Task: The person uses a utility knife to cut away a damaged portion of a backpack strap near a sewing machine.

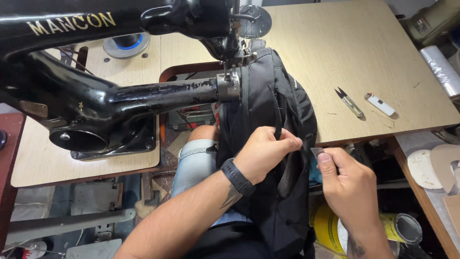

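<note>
Pinching a black strap (279, 120) of the black backpack (268, 144), the left hand (263, 153) is closed in a loose fist at the centre of the view, a dark watch (238, 176) on its wrist. At about 4 o'clock from it, the right hand (347, 182) has thumb and forefinger pressed together on a small flat metal blade (317, 152), whose tip sits just beside the left hand's fingertips and the strap. The backpack hangs from the arm of a black sewing machine (120, 91), its upper part under the needle head at 12 o'clock and its lower part draped over the person's lap. On the wooden bench (373, 43), at 2 o'clock from the hands, lie thread snips (349, 101) and, just beside them, a white lighter (380, 104), both well apart from the backpack. Below the bench edge, at 5 o'clock, a yellow can (330, 228) lies on its side.
</note>
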